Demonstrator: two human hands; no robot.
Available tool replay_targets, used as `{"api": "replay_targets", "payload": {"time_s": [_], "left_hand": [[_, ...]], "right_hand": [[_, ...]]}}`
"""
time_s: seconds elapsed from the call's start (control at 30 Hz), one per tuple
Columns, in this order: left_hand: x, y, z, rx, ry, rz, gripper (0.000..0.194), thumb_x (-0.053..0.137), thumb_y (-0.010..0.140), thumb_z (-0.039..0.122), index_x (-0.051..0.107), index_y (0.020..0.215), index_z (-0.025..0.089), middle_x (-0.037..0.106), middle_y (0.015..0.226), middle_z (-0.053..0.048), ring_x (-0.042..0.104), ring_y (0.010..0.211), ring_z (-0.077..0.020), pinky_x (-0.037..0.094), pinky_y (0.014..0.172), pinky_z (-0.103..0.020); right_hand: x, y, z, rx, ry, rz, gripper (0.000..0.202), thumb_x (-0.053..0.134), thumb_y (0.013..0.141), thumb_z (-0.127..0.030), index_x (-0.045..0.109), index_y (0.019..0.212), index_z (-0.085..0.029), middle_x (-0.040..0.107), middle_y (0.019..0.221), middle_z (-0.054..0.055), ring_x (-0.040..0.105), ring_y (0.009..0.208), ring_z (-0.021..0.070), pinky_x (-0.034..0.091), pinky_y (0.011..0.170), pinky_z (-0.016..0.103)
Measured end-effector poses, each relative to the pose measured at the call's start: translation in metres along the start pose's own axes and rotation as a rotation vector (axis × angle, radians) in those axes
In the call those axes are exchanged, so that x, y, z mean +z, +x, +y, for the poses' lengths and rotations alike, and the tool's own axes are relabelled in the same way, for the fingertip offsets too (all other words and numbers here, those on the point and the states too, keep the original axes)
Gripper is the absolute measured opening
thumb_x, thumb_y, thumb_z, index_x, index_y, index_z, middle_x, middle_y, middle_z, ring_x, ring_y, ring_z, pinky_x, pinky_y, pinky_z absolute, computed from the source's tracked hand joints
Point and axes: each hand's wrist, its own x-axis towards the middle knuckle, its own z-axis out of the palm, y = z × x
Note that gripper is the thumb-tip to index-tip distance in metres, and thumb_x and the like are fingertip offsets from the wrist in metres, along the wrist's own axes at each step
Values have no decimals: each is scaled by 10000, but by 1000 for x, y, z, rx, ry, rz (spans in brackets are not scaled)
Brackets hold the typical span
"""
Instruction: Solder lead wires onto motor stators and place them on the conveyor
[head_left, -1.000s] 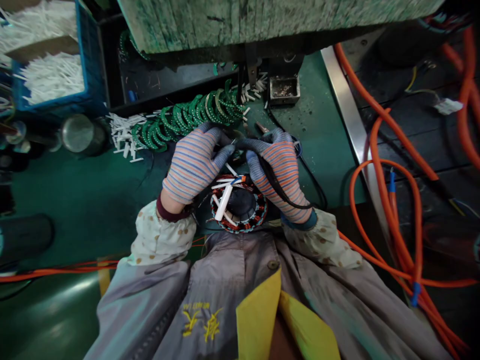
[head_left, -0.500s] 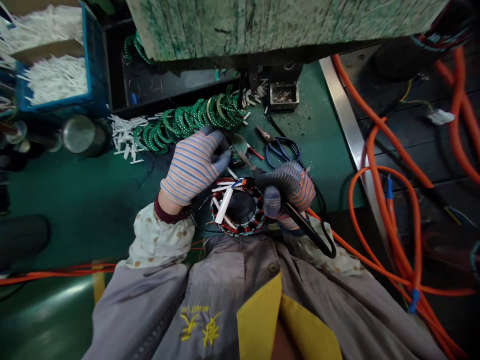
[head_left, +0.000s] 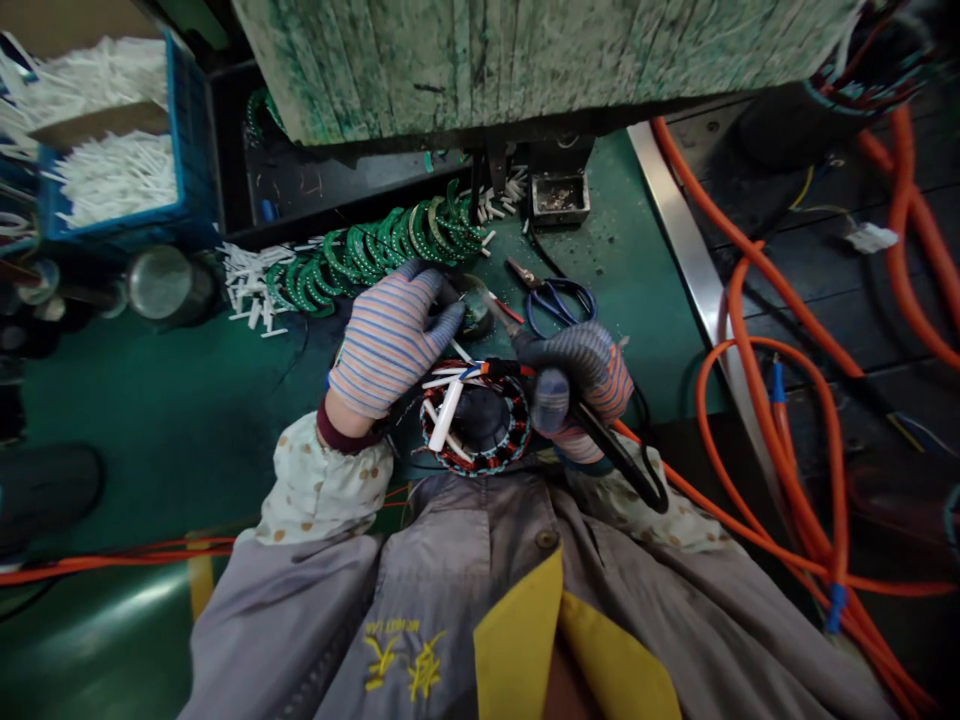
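My right hand [head_left: 581,375], in a striped glove with dark fingertips, is wrapped around the black handle of a soldering iron [head_left: 616,452]. The iron's metal tip points up and left, over a small round dish [head_left: 478,312]. Left of that dish, my left hand [head_left: 397,335] has thumb and fingers drawn together in a pinch; what lies between them is hidden. Just below both hands sits a wound motor stator [head_left: 516,435], a ring of copper and pale blue lacing. White sleeves [head_left: 447,415] and several leads lie across its top.
Blue-handled snips [head_left: 561,302] lie beyond my right hand, below a small metal tray [head_left: 561,198]. A row of green curved pieces [head_left: 390,245] and loose white tubes [head_left: 251,290] line the back. A blue bin [head_left: 184,180] stands at left; thick orange cables [head_left: 817,430] run along the right.
The view has shifted slightly. Both hands keep nearly the same pose over the dish, and a red-orange lead shows more clearly between the stator and my right hand.
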Motion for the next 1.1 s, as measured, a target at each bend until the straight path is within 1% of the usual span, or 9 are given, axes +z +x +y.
{"api": "replay_targets", "payload": {"time_s": [0.07,0.17,0.23,0.3,0.4,0.47,0.6,0.83,1.1], "left_hand": [[1,0,-2,4,-9,-2,151,702,1159,361,801,1156,247,833,1203,-112,818,1129,-343,678,1032,-493],[3,1,-6,20,-15,17,165,688,1142,355,812,1173,253,846,1210,-100,821,1147,-343,677,1044,-487],[4,1,-8,25,-16,33,174,674,1129,344,815,1169,250,859,1200,-94,831,1155,-345,672,1047,-471],[4,1,-8,13,-19,35,181,663,1134,351,810,1159,248,864,1178,-91,840,1148,-340,667,1038,-452],[1,1,-7,-8,-15,24,169,667,1128,350,800,1149,248,859,1155,-102,839,1142,-347,663,1034,-463],[-2,1,-6,-14,-9,4,151,666,1117,340,794,1133,261,849,1126,-110,827,1112,-352,666,1010,-486],[-4,1,-7,-15,-36,-2,128,644,1104,359,764,1083,319,810,1032,-103,777,1017,-346,665,920,-522],[-3,3,-6,-13,-65,3,159,602,1105,393,732,1051,320,811,1087,-105,758,1029,-332,661,925,-531],[1,2,-7,-1,-45,29,205,608,1131,422,736,1040,292,815,1105,-128,785,1021,-349,658,914,-535]], "right_hand": [[12,11,2,45,-60,-50,406,499,1191,-393,884,1124,-283,733,946,61,676,860,253,531,760,404],[27,24,6,100,-168,-303,313,670,1120,-347,942,1263,-284,752,1094,105,680,985,283,563,840,424],[30,26,7,133,-192,-383,300,710,1093,-306,950,1271,-281,756,1143,117,685,1035,294,583,908,443],[27,22,6,142,-166,-316,313,647,1115,-302,936,1233,-280,749,1115,106,685,1026,291,578,915,448],[16,9,3,68,-75,-92,341,552,1159,-376,876,1091,-293,740,978,65,661,901,269,525,793,416],[7,2,0,17,-9,-17,327,551,1163,-395,838,1033,-307,732,883,32,648,815,250,509,743,399],[-1,-3,-3,-41,43,-40,314,561,1156,-386,824,999,-319,739,809,2,671,742,227,530,723,371],[1,-2,-3,-37,-66,-67,520,438,1226,-473,835,929,-317,749,756,22,696,694,226,545,691,387],[3,0,-8,-2,41,-10,368,557,1177,-416,835,957,-318,772,786,11,709,723,219,554,707,374]]}}
